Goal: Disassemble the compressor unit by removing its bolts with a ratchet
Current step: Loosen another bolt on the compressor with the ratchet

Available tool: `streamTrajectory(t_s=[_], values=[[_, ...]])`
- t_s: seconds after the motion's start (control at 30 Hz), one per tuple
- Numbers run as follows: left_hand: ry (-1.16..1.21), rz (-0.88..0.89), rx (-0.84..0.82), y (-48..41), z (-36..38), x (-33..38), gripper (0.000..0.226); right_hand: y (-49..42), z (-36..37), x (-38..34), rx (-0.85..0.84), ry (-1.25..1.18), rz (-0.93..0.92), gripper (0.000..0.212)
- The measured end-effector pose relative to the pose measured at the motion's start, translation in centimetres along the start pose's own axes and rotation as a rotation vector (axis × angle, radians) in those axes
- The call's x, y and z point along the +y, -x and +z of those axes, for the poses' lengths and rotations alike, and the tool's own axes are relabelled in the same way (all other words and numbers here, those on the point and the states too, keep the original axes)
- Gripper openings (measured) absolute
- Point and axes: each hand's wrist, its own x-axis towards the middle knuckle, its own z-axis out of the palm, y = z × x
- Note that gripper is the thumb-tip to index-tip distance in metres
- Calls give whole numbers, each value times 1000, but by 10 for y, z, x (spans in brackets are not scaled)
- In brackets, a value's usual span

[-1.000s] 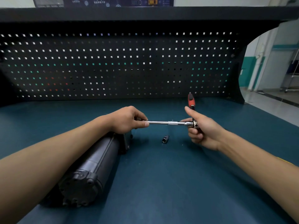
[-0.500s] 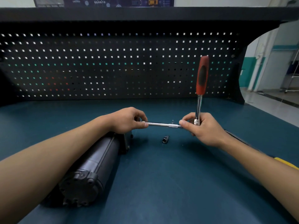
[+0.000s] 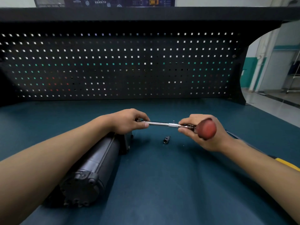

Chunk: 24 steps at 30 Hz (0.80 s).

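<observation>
Head view, centre of frame: I see the left hand (image 3: 129, 121) pinching the left end of the extension bar (image 3: 159, 123), and the right hand (image 3: 209, 143) gripping the ratchet (image 3: 207, 129) where the bar joins it, red handle toward the camera. The compressor (image 3: 90, 168) lies lower left on the table (image 3: 162, 176); a socket (image 3: 166, 139) lies just below the bar.

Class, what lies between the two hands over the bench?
In the head view, a silver extension bar spans the gap from the left hand to the right hand. A loose socket lies on the mat nearby.

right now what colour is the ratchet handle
Red; the ratchet handle shows best in the head view.
</observation>
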Motion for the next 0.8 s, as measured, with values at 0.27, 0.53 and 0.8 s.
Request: streamTrajectory(t_s=[0.27,0.53,0.8], values=[[-43,16,-32,2,-3,6,23,0,3,5,91,52,-187,25],[-38,20,-27,3,-3,8,20,-3,7,-7,73,-240,28,11],[-23,37,-2,4,-2,9,19,-10,-1,-23,-85,-662,557,46]])
